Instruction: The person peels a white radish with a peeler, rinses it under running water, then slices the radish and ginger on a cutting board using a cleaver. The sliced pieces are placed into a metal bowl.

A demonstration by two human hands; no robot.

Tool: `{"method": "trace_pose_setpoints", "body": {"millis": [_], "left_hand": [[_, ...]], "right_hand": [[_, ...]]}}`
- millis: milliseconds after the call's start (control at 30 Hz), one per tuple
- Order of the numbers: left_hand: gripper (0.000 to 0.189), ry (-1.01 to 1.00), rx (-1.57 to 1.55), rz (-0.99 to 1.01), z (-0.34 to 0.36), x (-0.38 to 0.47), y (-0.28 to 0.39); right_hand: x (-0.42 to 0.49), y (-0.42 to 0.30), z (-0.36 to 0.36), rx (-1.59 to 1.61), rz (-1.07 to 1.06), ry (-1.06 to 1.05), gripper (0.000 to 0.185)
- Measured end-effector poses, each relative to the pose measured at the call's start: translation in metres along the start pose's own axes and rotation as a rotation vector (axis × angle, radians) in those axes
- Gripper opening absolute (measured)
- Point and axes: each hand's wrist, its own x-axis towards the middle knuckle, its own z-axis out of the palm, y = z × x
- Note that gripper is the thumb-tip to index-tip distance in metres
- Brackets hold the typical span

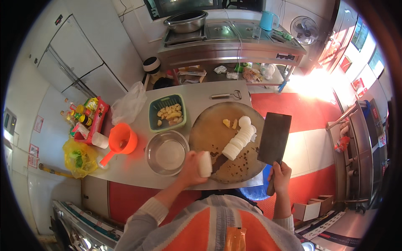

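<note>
My left hand (190, 169) grips a thick piece of white radish (205, 164) over the near left edge of a round chopping board (207, 125). A cleaver (275, 136) is in my right hand (280, 175), its broad blade raised at the board's right edge. A leaning row of round white slices (239, 141) lies on the board's right half. Small yellowish pieces, apparently ginger (226, 122), sit beside its far end. Left of the board is a steel bowl (167, 152) with nothing visible inside. Behind it a green basket (183, 125) holds peeled garlic and ginger-like pieces.
A peeler (225, 95) lies beyond the board. To the left are an orange ladle (127, 138), a clear plastic bag (129, 103), a red crate (101, 120) of bottles and a yellow bag (80, 158). A blue bag (258, 188) hangs below the near edge.
</note>
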Motion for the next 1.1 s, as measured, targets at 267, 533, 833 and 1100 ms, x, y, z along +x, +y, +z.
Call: {"method": "trace_pose_setpoints", "body": {"millis": [267,533,833,1100], "left_hand": [[0.090,0.109,0.243,-0.469,-0.061,-0.020,-0.083],[0.086,-0.083,0.218,-0.098,-0.041,0.048,-0.001],[0.091,-0.365,0.357,0.359,0.065,0.133,0.029],[0.087,-0.452,0.299,0.377,0.069,0.138,0.029]], "right_hand": [[0.005,-0.011,0.006,0.024,0.015,-0.001,0.029],[0.004,-0.010,-0.006,0.028,-0.039,-0.012,0.028],[-0.009,-0.001,-0.035,0.033,-0.026,0.077,0.029],[-0.016,0.015,-0.058,0.110,0.065,0.236,0.030]]}}
